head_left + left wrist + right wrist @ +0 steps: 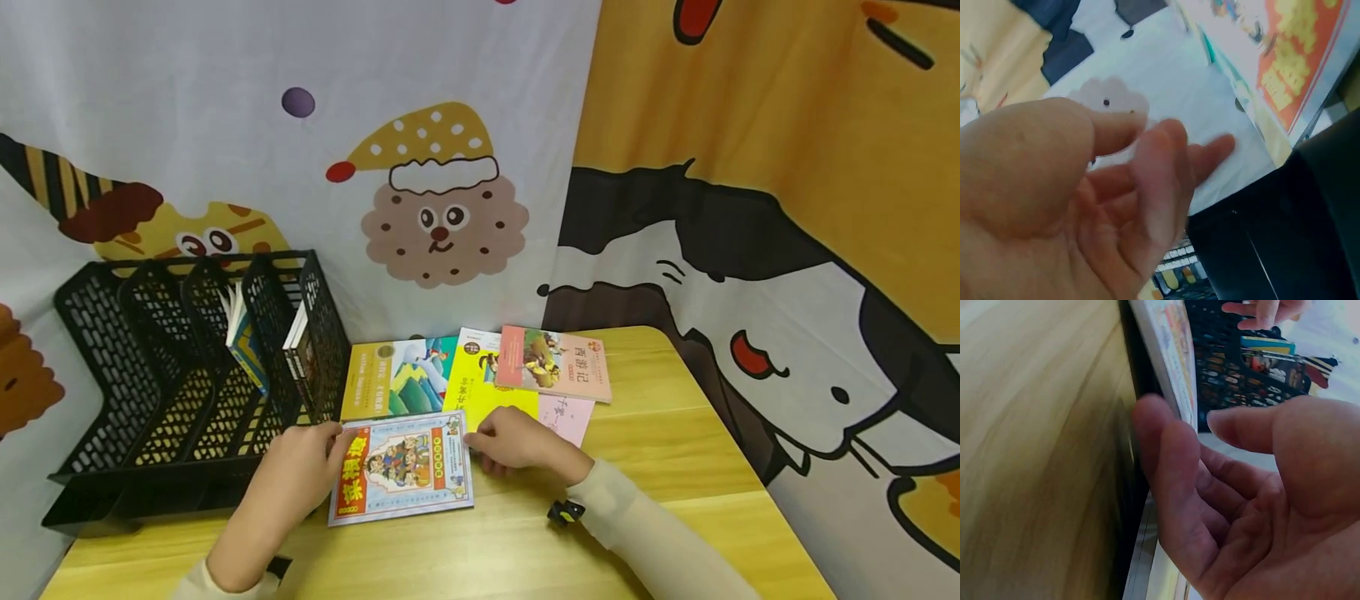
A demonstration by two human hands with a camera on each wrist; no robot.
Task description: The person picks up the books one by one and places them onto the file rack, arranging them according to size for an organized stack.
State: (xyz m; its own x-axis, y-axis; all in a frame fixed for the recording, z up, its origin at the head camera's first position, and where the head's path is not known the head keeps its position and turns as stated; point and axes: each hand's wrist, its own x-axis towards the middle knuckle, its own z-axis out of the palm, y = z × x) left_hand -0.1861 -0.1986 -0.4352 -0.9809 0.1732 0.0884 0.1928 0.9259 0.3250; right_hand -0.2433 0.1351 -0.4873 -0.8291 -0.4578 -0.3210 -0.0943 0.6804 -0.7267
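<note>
A thin blue-bordered picture book (397, 467) with a red title strip lies face up over the front of the desk, its edge raised off the wood in the right wrist view. My right hand (513, 442) pinches its right edge, thumb (1241, 428) on the cover side and fingers (1175, 469) beneath. My left hand (296, 471) hovers at the book's upper left corner. Seen from the left wrist, that hand's fingers (1160, 181) are loosely bent with nothing between them, apart from the book.
Behind lie a gold-and-green book (397, 375), a yellow book (472, 392) and a pink book (592, 371) overlapping others. On the left stands a black slotted file rack (105, 333) holding a blue-yellow book (246, 346) and several thin books (296, 354). A cartoon-print curtain (450, 50) hangs behind the wooden desk (675, 467).
</note>
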